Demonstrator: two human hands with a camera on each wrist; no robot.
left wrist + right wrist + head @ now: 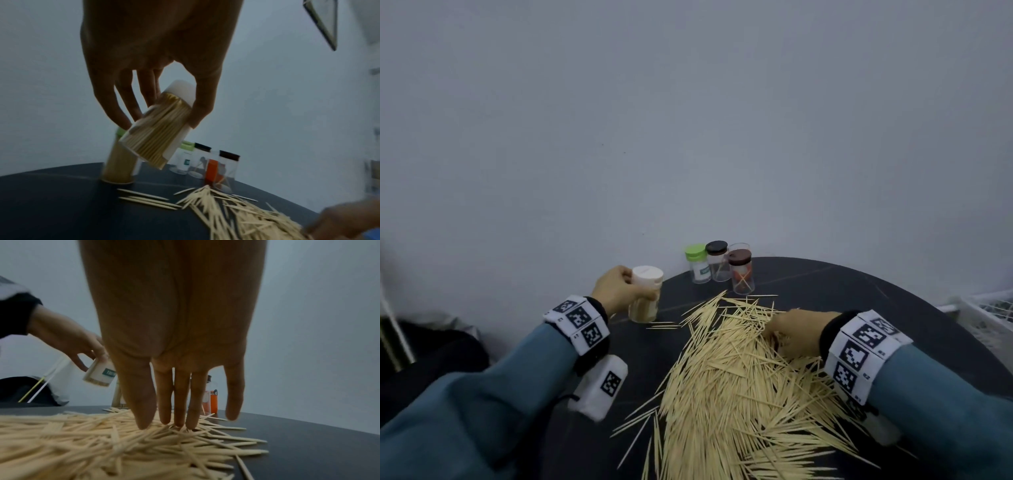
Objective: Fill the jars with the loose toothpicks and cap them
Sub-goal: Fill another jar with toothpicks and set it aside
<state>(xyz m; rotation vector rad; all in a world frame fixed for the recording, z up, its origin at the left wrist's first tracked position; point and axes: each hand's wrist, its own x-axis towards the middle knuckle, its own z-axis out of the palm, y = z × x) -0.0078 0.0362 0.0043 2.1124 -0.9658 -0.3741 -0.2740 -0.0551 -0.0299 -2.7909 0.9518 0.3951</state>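
At the left centre of the head view, the left hand (616, 291) curls its fingers and thumb round a white-capped jar (645, 294) packed with toothpicks, holding it tilted just above the dark worktop (825, 281). Seen from the left wrist, another full jar with a green cap (118, 164) stands upright directly behind the held one. Right of centre, the right hand (794, 330) is spread, its straight fingertips (179, 421) pressing down onto the big heap of loose toothpicks (739, 387); only the little finger stays off the heap. Toward the worktop's far edge stand three nearly empty clear jars close together: a green-capped jar (697, 263), a black-capped jar (717, 261) and a brown-capped jar (740, 271). A white wire basket (986, 318) sits at the right edge.
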